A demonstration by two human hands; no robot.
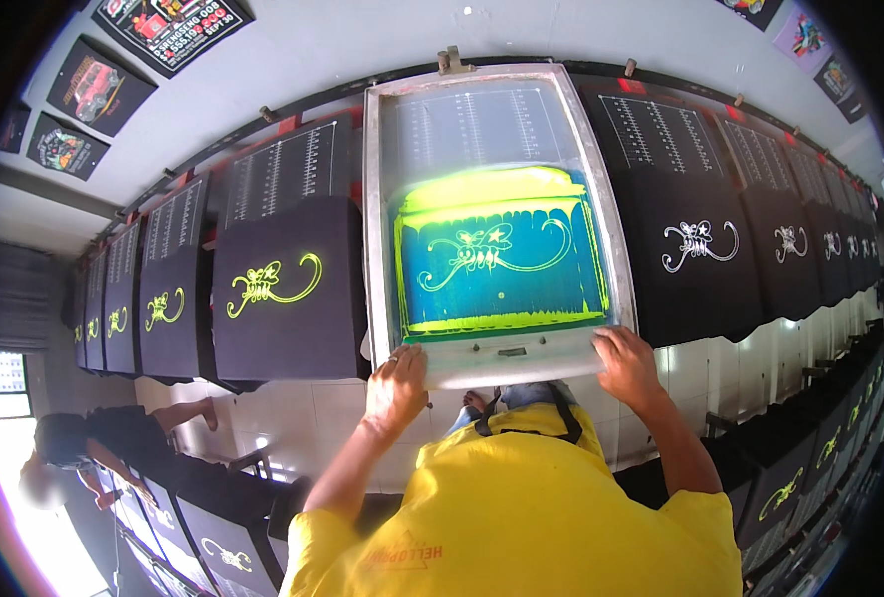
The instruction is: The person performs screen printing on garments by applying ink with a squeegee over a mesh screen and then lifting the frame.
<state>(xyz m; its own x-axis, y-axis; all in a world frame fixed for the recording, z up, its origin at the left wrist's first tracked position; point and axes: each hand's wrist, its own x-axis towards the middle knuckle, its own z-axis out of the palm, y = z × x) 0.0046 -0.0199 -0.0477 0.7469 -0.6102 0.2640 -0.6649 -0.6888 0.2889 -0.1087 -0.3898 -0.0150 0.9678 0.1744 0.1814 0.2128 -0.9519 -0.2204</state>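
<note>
A silver-rimmed screen printing frame (371,249) lies in front of me over one of the print boards. Its blue-green mesh (537,294) carries a line design of a winged figure with curling tails. Bright yellow ink (497,189) is heaped in a thick band across the mesh's far part, with a thinner streak along the near edge. My left hand (397,383) is closed on the frame's near left corner. At the near right corner, my right hand (627,368) grips the same frame. Whether the frame touches the board underneath cannot be seen.
To the left, black fabric panels (288,343) bear yellow prints; those on the right (686,298) bear white ones. A rail with clamps (452,62) runs behind the boards. Another row of panels (785,468) stands behind me. Another person (128,443) bends over panels at lower left.
</note>
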